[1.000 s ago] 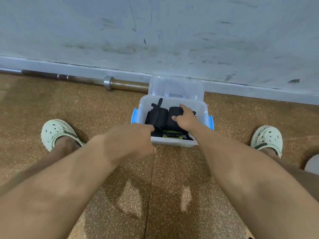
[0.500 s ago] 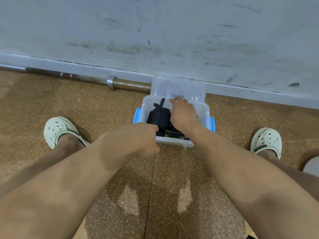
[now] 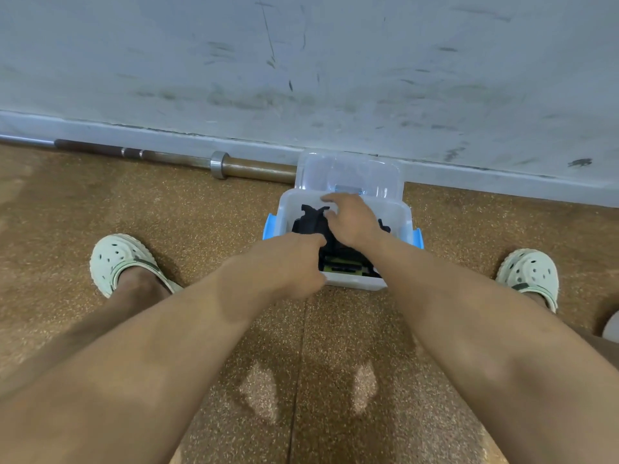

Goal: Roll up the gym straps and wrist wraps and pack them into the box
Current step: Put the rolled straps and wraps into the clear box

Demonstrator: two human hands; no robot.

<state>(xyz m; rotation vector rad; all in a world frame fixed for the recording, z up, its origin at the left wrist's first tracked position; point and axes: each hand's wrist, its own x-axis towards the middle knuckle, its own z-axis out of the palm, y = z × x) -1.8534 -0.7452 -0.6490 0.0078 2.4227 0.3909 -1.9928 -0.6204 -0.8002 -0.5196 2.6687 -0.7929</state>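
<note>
We are reaching our right hand [image 3: 351, 222] into the box [image 3: 398, 212], fingers spread and relaxed over the black straps [image 3: 310, 222] lying inside, gripping nothing. Our left hand [image 3: 288, 262] is curling at the near edge; we cannot tell if it is holding anything.

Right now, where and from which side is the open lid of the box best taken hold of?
Likely the lid's free top edge near the wall, reached over the box from the front: it stands upright behind the box, hinged below, with the right hand already close.
</note>
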